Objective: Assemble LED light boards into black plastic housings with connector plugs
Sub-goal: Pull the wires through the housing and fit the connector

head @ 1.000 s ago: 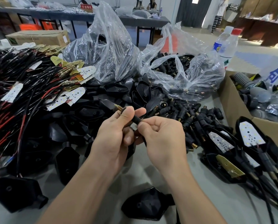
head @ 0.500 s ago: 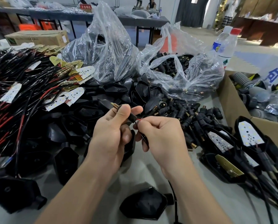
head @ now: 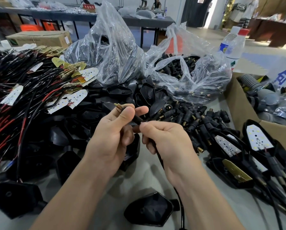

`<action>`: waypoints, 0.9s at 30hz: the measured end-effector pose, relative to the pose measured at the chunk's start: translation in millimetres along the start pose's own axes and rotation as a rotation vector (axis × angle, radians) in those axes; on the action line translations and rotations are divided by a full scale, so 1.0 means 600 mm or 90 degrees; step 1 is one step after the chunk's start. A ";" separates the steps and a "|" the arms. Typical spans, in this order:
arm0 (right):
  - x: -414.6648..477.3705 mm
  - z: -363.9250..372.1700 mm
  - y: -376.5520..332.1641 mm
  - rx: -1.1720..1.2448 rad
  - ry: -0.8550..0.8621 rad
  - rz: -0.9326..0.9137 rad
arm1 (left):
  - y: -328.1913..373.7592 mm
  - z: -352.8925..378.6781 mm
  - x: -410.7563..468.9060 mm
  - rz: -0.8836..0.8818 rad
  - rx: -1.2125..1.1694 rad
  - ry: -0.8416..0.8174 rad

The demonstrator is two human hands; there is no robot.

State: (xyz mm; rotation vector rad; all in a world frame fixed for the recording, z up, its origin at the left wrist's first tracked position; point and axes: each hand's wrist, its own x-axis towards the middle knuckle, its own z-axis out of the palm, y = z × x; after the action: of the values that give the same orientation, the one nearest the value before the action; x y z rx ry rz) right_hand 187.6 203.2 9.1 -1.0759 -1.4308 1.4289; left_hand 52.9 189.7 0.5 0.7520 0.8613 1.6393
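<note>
My left hand point(head: 113, 138) pinches a black connector plug point(head: 135, 118) between thumb and fingers, its brass threaded tip pointing up and left. My right hand point(head: 168, 143) pinches the black cable point(head: 158, 156) just behind the plug; the cable runs down under my right wrist. A black housing point(head: 130, 151) sits partly hidden under my left palm. Another black housing point(head: 148, 209) lies on the table between my forearms. Finished housings with white LED boards point(head: 258, 138) lie at the right.
A heap of wired LED boards point(head: 75, 97) and black-red cables covers the left. Loose empty housings point(head: 119, 92) and plugs point(head: 202, 120) fill the middle. Two clear plastic bags point(head: 115, 52) stand behind. A cardboard box point(head: 238, 103) and two bottles point(head: 233, 45) are at the right.
Both hands have shifted slightly up and left with the plug. My right hand has slid along the cable, more of which now trails below my wrist.
</note>
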 end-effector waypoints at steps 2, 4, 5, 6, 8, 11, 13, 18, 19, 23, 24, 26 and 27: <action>0.001 -0.001 0.002 0.044 -0.016 -0.001 | 0.000 -0.001 0.001 -0.002 -0.007 -0.013; 0.003 0.001 0.006 0.042 -0.030 -0.010 | 0.000 -0.004 0.002 -0.010 -0.006 -0.017; 0.005 0.001 0.008 0.017 -0.032 -0.022 | -0.001 -0.006 0.002 -0.015 -0.006 -0.013; 0.007 0.001 0.009 -0.020 -0.031 -0.038 | 0.000 -0.006 0.002 -0.021 -0.009 -0.007; 0.009 0.000 0.010 -0.087 -0.025 -0.074 | 0.000 -0.005 0.000 -0.031 -0.029 0.000; 0.010 0.000 0.012 -0.128 -0.012 -0.091 | -0.002 -0.004 0.000 -0.053 -0.043 0.000; 0.009 0.006 0.012 -0.113 -0.006 -0.081 | -0.007 0.000 -0.001 -0.071 -0.045 0.001; 0.007 0.002 0.015 0.012 -0.008 -0.047 | -0.011 0.012 -0.004 -0.055 -0.029 0.006; 0.006 -0.005 0.014 0.019 -0.017 -0.045 | -0.010 0.012 -0.004 -0.047 -0.020 0.014; 0.006 -0.021 0.010 0.009 -0.020 -0.066 | -0.008 0.012 -0.004 -0.019 -0.009 0.051; 0.009 -0.020 0.011 -0.001 -0.003 -0.071 | -0.009 0.012 -0.004 -0.014 -0.003 0.055; 0.012 -0.012 0.014 -0.040 0.039 -0.086 | -0.012 0.015 -0.002 -0.012 0.028 0.052; 0.013 -0.008 0.016 -0.062 0.058 -0.095 | -0.013 0.016 -0.002 -0.012 0.040 0.053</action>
State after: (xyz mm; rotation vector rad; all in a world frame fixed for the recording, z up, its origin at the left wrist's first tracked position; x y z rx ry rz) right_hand 189.9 211.7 -0.4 -1.0570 -1.4951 1.2004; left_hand 65.3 191.1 -1.0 0.7200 0.9799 1.6429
